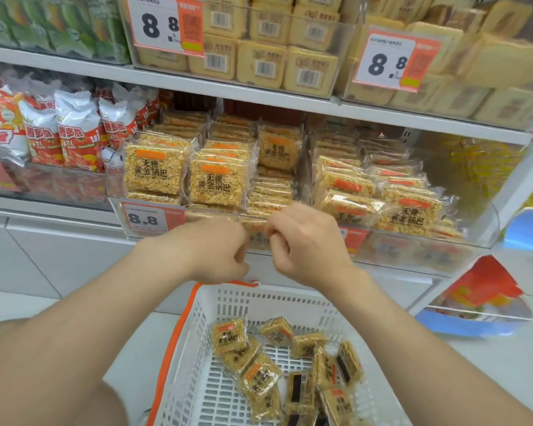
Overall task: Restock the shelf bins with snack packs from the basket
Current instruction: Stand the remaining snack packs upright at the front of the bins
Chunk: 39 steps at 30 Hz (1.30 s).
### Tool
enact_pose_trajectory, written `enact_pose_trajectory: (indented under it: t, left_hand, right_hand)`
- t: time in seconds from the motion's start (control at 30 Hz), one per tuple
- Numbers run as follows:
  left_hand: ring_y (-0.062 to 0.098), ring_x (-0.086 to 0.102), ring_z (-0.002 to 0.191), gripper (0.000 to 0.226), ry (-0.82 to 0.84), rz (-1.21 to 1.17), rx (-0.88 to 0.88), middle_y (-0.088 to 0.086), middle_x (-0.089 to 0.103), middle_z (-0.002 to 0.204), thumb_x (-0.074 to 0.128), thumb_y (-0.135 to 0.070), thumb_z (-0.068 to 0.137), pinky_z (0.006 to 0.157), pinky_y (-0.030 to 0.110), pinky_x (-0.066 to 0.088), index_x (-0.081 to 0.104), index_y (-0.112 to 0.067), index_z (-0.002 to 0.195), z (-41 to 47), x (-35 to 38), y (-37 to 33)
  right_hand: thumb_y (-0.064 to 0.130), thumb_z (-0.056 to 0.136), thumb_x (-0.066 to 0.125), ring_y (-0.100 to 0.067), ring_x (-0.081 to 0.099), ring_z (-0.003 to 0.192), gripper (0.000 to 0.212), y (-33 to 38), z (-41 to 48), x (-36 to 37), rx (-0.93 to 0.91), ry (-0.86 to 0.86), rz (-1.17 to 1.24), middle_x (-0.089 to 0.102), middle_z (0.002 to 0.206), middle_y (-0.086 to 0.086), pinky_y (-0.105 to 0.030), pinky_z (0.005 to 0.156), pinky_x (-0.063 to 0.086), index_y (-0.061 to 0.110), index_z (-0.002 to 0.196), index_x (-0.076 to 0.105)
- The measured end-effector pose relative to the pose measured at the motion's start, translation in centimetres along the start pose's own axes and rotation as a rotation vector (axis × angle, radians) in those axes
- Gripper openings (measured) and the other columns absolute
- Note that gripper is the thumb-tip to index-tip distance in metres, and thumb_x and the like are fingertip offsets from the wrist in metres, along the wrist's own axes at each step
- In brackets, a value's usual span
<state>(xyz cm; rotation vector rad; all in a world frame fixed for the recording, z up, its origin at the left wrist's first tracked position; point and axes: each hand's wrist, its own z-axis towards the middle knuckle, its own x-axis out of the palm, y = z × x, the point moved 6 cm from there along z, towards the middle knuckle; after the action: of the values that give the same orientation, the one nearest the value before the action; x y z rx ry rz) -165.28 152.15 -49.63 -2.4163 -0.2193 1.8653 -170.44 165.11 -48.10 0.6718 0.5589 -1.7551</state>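
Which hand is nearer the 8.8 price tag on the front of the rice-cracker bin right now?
Left. The left hand is just right of and below the price tag. The right hand is farther right, beyond the left hand, at the bin's front edge.

Both hands blurred: left hand (219, 247) and right hand (305, 241) curl in front of the clear bin (486, 222) lip, fingertips tucked under, so any held pack can't be confirmed. Basket (197, 348) cut off at the bottom edge, near wall and some snack packs (259, 376) out of frame. Small print on price tag (145, 218) unreadable.
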Motion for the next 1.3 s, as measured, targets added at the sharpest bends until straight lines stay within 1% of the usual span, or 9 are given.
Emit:
enact_pose_trajectory:
  t: [0.1, 0.23, 0.33, 0.47, 0.7, 0.93, 1.13, 1.23, 1.3]
  left_hand:
    - [0.027, 0.055, 0.086, 0.024, 0.276, 0.132, -0.041, 0.0, 0.06, 0.099, 0.057, -0.041, 0.101, 0.072, 0.035, 0.044, 0.059, -0.017, 0.103, 1.4, 4.1, 0.2]
    - [0.024, 0.053, 0.096, 0.032, 0.447, 0.251, -0.043, 0.003, 0.06, 0.117, 0.051, -0.028, 0.105, 0.08, 0.035, 0.041, 0.059, -0.019, 0.135, 2.7, 8.4, 0.0]
    - [0.022, 0.048, 0.096, 0.048, 0.487, 0.283, -0.035, -0.003, 0.05, 0.115, 0.047, -0.015, 0.104, 0.08, 0.033, 0.042, 0.051, -0.02, 0.152, 3.4, 10.4, -0.3]
    - [0.022, 0.045, 0.097, 0.056, 0.508, 0.295, -0.034, -0.002, 0.058, 0.127, 0.045, -0.005, 0.101, 0.081, 0.033, 0.042, 0.047, -0.018, 0.156, 4.2, 11.5, 0.0]
    - [0.022, 0.044, 0.099, 0.058, 0.486, 0.305, -0.028, 0.0, 0.049, 0.123, 0.043, -0.002, 0.103, 0.08, 0.032, 0.041, 0.039, -0.018, 0.159, 4.8, 10.7, 1.0]
    - [0.024, 0.047, 0.1, 0.059, 0.457, 0.27, -0.055, 0.004, 0.055, 0.138, 0.044, -0.002, 0.106, 0.073, 0.029, 0.042, 0.037, -0.021, 0.161, 4.9, 9.6, 1.3]
    - [0.023, 0.044, 0.103, 0.065, 0.447, 0.257, -0.044, 0.008, 0.049, 0.153, 0.042, -0.001, 0.105, 0.082, 0.033, 0.041, 0.03, -0.025, 0.164, 4.6, 8.7, 0.8]
    - [0.024, 0.044, 0.098, 0.055, 0.451, 0.258, -0.055, 0.006, 0.055, 0.137, 0.043, -0.002, 0.104, 0.07, 0.031, 0.041, 0.044, -0.021, 0.156, 4.6, 9.1, 1.3]
    - [0.023, 0.043, 0.095, 0.05, 0.445, 0.253, -0.058, 0.002, 0.047, 0.12, 0.044, -0.004, 0.104, 0.06, 0.026, 0.035, 0.05, -0.019, 0.151, 4.7, 9.3, 1.6]
  right_hand:
    - [0.017, 0.082, 0.041, -0.027, 0.051, 0.055, 0.022, 0.7, -4.1, 4.8, 0.043, 0.361, 0.044, 0.056, 0.06, 0.0, -0.037, 0.044, 0.046, 0.014, 0.072, 0.06]
    - [0.012, 0.09, 0.048, -0.032, 0.067, 0.081, 0.022, 0.5, -9.5, 11.6, 0.264, 0.859, 0.12, 0.072, 0.092, -0.006, -0.04, 0.068, 0.057, 0.018, 0.097, 0.068]
    - [0.011, 0.096, 0.046, -0.03, 0.065, 0.109, 0.039, 0.0, -13.9, 15.8, 0.419, 1.083, 0.16, 0.068, 0.123, -0.008, -0.042, 0.086, 0.057, 0.021, 0.127, 0.067]
    - [0.005, 0.099, 0.042, -0.031, 0.064, 0.105, 0.045, 0.1, -19.2, 20.4, 0.523, 1.296, 0.216, 0.063, 0.127, -0.01, -0.045, 0.088, 0.058, 0.018, 0.141, 0.052]
    - [-0.001, 0.096, 0.046, -0.037, 0.038, 0.148, 0.079, 2.1, -23.3, 25.2, 0.671, 1.393, 0.407, 0.025, 0.17, -0.01, -0.048, 0.11, 0.046, 0.036, 0.164, 0.025]
    - [-0.001, 0.094, 0.042, -0.043, 0.019, 0.153, 0.07, 3.4, -24.0, 28.5, 0.896, 1.22, 0.536, 0.037, 0.155, -0.028, -0.044, 0.123, 0.03, 0.018, 0.161, 0.037]
    - [0.005, 0.096, 0.053, -0.021, 0.041, 0.106, 0.028, 3.8, -23.0, 28.4, 1.03, 0.974, 0.554, 0.062, 0.109, -0.012, -0.029, 0.098, 0.044, 0.006, 0.116, 0.073]
    - [-0.001, 0.09, 0.058, -0.013, 0.047, 0.062, 0.021, 2.9, -22.6, 27.7, 1.095, 0.911, 0.492, 0.066, 0.074, -0.016, -0.029, 0.064, 0.056, -0.007, 0.1, 0.075]
    - [-0.002, 0.085, 0.059, -0.006, 0.05, 0.056, 0.021, 2.1, -21.7, 26.4, 1.122, 0.857, 0.478, 0.065, 0.068, -0.002, -0.019, 0.052, 0.052, -0.003, 0.093, 0.079]
